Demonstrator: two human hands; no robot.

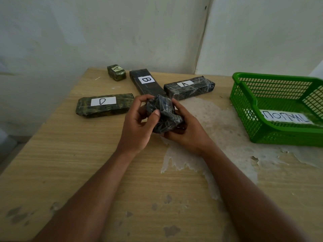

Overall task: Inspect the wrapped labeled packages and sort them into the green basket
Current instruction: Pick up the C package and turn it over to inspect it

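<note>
Both hands hold a small, crumpled black wrapped package (164, 114) just above the table's middle; no label shows on it. My left hand (139, 126) grips its left side with the thumb on top, and my right hand (187, 130) cups it from below and the right. Behind them lie a long package marked D (104, 105), a long black one marked B (146, 82), a black one marked A (189, 87) and a small green one marked A (116, 72). The green basket (244, 109) stands at the right, holding only a paper label.
The wooden table (87, 163) has peeled, whitish patches between the hands and the basket. White walls meet in a corner close behind the table's far edge. The table's left edge drops off to the floor.
</note>
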